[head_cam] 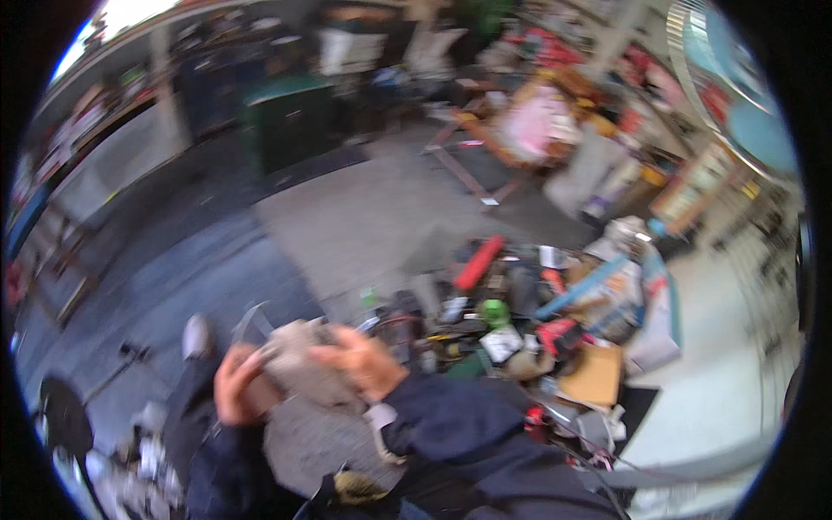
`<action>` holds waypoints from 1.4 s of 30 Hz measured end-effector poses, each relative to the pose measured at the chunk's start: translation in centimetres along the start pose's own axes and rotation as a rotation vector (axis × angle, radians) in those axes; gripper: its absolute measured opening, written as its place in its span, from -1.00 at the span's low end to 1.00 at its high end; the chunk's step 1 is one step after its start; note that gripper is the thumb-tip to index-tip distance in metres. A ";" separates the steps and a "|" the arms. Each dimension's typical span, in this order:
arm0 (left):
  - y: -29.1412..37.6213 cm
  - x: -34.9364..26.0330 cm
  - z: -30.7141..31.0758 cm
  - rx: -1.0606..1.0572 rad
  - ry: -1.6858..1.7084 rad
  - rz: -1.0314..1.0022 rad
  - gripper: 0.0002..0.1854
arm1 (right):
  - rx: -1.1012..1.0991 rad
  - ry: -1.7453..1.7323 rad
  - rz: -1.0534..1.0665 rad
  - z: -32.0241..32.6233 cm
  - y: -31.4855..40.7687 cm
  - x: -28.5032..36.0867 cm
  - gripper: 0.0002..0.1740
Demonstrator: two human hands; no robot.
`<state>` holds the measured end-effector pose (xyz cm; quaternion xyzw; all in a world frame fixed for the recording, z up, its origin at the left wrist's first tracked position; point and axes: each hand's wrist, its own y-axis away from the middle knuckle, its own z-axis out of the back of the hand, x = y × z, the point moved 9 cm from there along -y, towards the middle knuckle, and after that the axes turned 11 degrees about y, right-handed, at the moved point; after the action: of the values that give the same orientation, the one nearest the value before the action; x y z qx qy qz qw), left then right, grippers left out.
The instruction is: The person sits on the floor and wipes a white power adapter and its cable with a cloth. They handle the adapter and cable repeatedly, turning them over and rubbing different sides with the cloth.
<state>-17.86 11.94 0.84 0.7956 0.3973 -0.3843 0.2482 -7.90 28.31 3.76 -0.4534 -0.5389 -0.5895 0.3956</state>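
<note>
Motion blurs the picture. Between my two hands is a beige-grey cloth-like piece (292, 357), gripped from both sides. My left hand (237, 383) curls around its left edge, thumb and fingers bent. On the opposite side, my right hand (364, 361) pinches the piece, partly covering it. A clear curved piece (253, 322), perhaps a plastic lens, sticks up beyond my left fingers; what joins it to the cloth cannot be made out. Under my hands lies a rough grey surface (318, 442).
To the right is a cluttered pile with a red tube-like item (480, 263), a green roll (495, 313) and a tan board (591, 374). A dark green cabinet (292, 123) stands ahead. Farther right are a chair with a pink cover (539, 123) and a pale tabletop (721, 325).
</note>
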 end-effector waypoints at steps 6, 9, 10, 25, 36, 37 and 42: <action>0.5 1.5 -0.4 -0.106 0.058 0.037 -0.75 | 0.004 -0.400 0.052 -0.4 -0.6 0.8 -0.53; 0.7 0.3 -0.7 -0.125 -0.012 -0.097 -0.79 | -0.104 -0.435 0.112 0.5 -0.6 1.5 -0.54; 0.8 0.4 -1.2 -0.071 -0.003 -0.080 -0.81 | -0.103 -0.376 0.128 0.3 -0.6 1.6 -0.56; 1.4 3.9 -3.1 0.111 0.062 0.176 -0.71 | -0.150 -0.129 0.078 0.5 -0.6 -0.3 -0.74; 1.7 4.8 -1.6 0.014 0.191 0.299 -0.83 | -0.210 -0.518 0.013 2.0 -0.6 -0.8 -0.63; 1.7 4.8 -1.7 0.026 0.200 0.298 -0.83 | -0.152 -0.575 0.005 1.5 -0.6 -0.6 -0.61; 1.7 4.1 -2.0 0.031 0.314 0.227 -0.79 | -0.020 -0.487 0.063 -0.1 -0.2 -0.3 -0.49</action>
<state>-14.10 14.16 -1.16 0.8892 0.3328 -0.2311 0.2125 -8.06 28.26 3.42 -0.6027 -0.5979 -0.4557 0.2677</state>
